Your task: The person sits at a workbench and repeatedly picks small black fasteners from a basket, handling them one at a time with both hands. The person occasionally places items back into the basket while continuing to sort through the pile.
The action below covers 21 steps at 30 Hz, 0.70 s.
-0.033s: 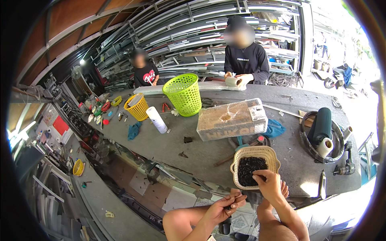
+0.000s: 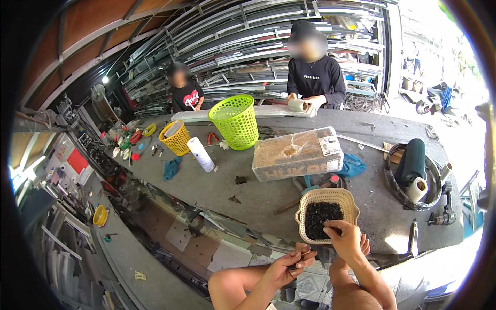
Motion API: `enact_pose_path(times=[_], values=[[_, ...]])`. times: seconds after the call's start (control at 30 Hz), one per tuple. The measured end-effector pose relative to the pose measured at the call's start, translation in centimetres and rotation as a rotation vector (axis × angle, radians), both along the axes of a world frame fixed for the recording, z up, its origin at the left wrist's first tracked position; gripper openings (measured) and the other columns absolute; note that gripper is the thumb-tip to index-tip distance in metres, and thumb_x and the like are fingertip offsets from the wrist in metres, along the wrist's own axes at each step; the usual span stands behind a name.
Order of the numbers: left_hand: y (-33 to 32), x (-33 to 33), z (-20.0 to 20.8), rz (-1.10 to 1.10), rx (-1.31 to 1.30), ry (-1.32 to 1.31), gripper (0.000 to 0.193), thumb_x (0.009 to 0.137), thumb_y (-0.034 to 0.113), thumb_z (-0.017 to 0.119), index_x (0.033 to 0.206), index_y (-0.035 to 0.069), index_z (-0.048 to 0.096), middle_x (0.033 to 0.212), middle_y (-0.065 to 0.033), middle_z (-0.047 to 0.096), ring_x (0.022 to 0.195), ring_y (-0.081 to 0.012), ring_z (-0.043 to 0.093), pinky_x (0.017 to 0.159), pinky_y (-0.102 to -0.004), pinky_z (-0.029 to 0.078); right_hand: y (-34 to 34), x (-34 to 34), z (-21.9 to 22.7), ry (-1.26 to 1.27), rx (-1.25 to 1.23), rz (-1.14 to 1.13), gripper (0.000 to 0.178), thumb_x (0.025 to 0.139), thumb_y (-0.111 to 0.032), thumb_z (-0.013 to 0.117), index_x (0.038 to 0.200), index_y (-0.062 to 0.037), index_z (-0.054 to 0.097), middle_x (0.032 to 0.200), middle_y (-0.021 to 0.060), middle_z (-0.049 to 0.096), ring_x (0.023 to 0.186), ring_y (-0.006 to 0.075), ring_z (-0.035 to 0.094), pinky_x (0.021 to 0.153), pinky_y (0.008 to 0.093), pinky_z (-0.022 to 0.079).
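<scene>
Fingers [image 2: 330, 225] of the right hand [image 2: 345, 239] are bunched low over a heap of small black pieces [image 2: 321, 213], thumb and forefinger brought near each other at the heap's edge; whether they are parted or closed on a piece cannot be told. The heap is held in a cream woven-look basket [image 2: 328, 191], set at the near edge of a grey worktable [image 2: 217, 199]. The left hand [image 2: 285, 265] is held lower, outside the basket and to its left, with fingers curled inward; something small and dark is glimpsed there, but whether it is gripped cannot be made out.

Each piece is judged to be light, fairly stiff and not easily broken, though so small that it could be slipped or dropped; it would best be taken by its sides, between the tips of thumb and forefinger. The basket, probably thin plastic with some give, would be better lifted by its rim or by the ear-like handle at its left.

Beyond the basket, a plastic-wrapped brown box [image 2: 298, 155] is seen on the table, with a lime-green basket [image 2: 235, 129] farther back.
</scene>
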<state>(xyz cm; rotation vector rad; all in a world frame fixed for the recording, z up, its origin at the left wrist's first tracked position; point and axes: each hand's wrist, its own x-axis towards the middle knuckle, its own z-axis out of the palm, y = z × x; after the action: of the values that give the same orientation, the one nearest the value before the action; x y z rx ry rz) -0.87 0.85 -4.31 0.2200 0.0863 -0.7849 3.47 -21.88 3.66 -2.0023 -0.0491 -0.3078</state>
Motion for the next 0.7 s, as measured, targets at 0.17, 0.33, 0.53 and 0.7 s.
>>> enact_pose_path(times=[0.17, 0.33, 0.53, 0.7], values=[[-1.4, 0.6, 1.0, 0.087, 0.233, -0.017, 0.039, 0.107, 0.038, 0.054, 0.122, 0.002, 0.058, 0.113, -0.0154, 0.069, 0.054, -0.0095, 0.049, 0.043, -0.0204, 0.037, -0.9, -1.9, 1.0, 0.139, 0.043, 0.041, 0.015, 0.087, -0.010, 0.079, 0.102, -0.0051, 0.076, 0.086, 0.0077, 0.075, 0.074, 0.0200, 0.070, 0.069, 0.0297, 0.052], [-3.1, 0.9, 3.3, 0.148, 0.459, -0.126, 0.039, 0.108, 0.042, 0.051, 0.105, 0.004, 0.061, 0.077, -0.0035, 0.060, 0.042, -0.0073, 0.036, 0.039, -0.0224, 0.026, -1.3, -2.1, 0.0, 0.060, 0.058, 0.063, 0.015, 0.088, -0.010, 0.079, 0.102, -0.0041, 0.076, 0.095, 0.0075, 0.074, 0.087, 0.0174, 0.069, 0.080, 0.0284, 0.051], [-4.4, 2.1, 3.8, 0.218, 0.505, -0.198, 0.040, 0.108, 0.040, 0.052, 0.110, 0.002, 0.065, 0.073, 0.0013, 0.053, 0.041, -0.0048, 0.032, 0.039, -0.0233, 0.024, -0.9, -2.3, -0.1, 0.097, 0.109, 0.076, 0.016, 0.090, -0.011, 0.078, 0.104, -0.0046, 0.076, 0.091, 0.0060, 0.075, 0.077, 0.0116, 0.067, 0.072, 0.0239, 0.051], [-4.4, 2.2, 2.2, 0.221, 0.427, -0.226, 0.033, 0.108, 0.034, 0.055, 0.117, 0.005, 0.067, 0.091, -0.0052, 0.070, 0.039, -0.0030, 0.034, 0.037, -0.0219, 0.024, -0.4, -2.5, 0.9, 0.051, -0.049, 0.064, 0.015, 0.089, -0.011, 0.078, 0.102, -0.0050, 0.077, 0.084, 0.0030, 0.075, 0.071, 0.0082, 0.065, 0.067, 0.0238, 0.051]])
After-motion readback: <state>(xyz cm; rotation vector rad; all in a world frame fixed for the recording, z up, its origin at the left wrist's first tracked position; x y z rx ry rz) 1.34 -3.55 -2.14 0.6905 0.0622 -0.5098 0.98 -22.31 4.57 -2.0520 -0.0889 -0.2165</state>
